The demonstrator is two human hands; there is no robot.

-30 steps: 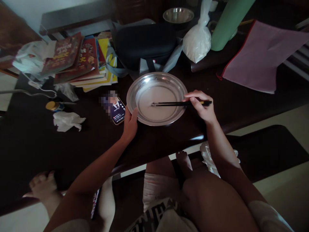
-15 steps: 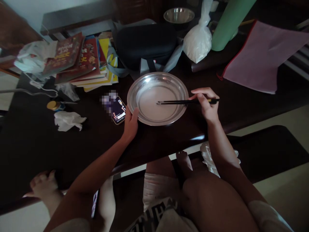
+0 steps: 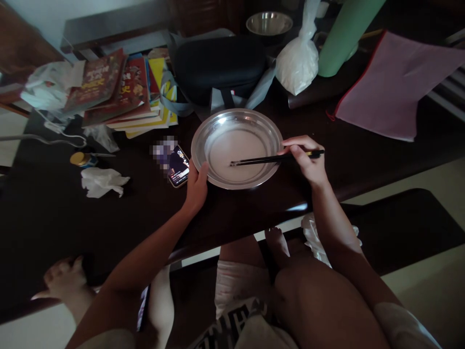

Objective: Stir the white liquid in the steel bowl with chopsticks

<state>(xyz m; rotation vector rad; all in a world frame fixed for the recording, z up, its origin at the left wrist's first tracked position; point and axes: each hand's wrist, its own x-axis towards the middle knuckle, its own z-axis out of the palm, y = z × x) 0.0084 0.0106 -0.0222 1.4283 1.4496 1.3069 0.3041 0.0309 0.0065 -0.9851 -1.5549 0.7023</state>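
Observation:
A round steel basin point(image 3: 271, 127) rests on the dark table in front of me, holding a pale, milky liquid point(image 3: 236, 150). My left hand point(image 3: 198, 184) grips its left rim, thumb over the edge and fingers underneath. In my right hand point(image 3: 308, 157) is a pair of black chopsticks point(image 3: 265, 159), pinched at their upper part. They slant down to the left over the rim, and their tips dip into the liquid. A lit phone point(image 3: 178, 166) lies just left of the basin, beside my left hand.
Behind the basin stands a black case point(image 3: 220, 63), with stacked books point(image 3: 109, 92) to its left. A tied bag of white powder point(image 3: 298, 65), a green cylinder point(image 3: 345, 41) and a pink pouch point(image 3: 392, 92) are at the right. Crumpled tissue point(image 3: 104, 182) and another person's hand point(image 3: 67, 278) are at the left.
The chopsticks' tips have shifted left and slightly toward me in the liquid. My right hand has moved a little left with them; my left hand and the basin have stayed put.

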